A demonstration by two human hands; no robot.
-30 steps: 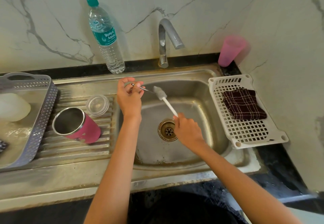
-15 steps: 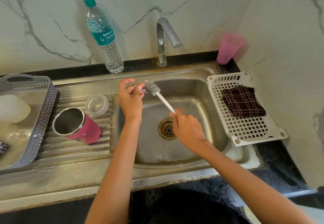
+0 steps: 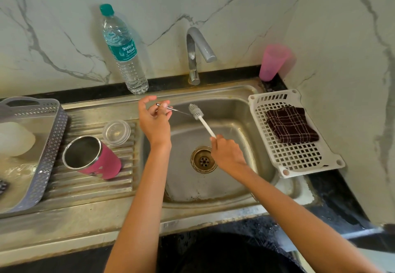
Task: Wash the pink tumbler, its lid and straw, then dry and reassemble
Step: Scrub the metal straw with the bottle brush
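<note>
Over the sink (image 3: 239, 110), our left hand (image 3: 154, 124) fingers (image 3: 165, 108) pinching the metal straw (image 3: 173, 109), lying left-to-right, right hand (image 3: 227, 155) gripping the brush (image 3: 202, 121)

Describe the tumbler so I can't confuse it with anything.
Left of the sink basin is a ribbed drainboard. The tumbler lies there on its side, beside a clear lid. Unlike the pale pink cup standing by the wall, it is deep pink with a steel interior.

Bare left forearm (image 3: 139, 198), bare right forearm (image 3: 288, 204)
</note>
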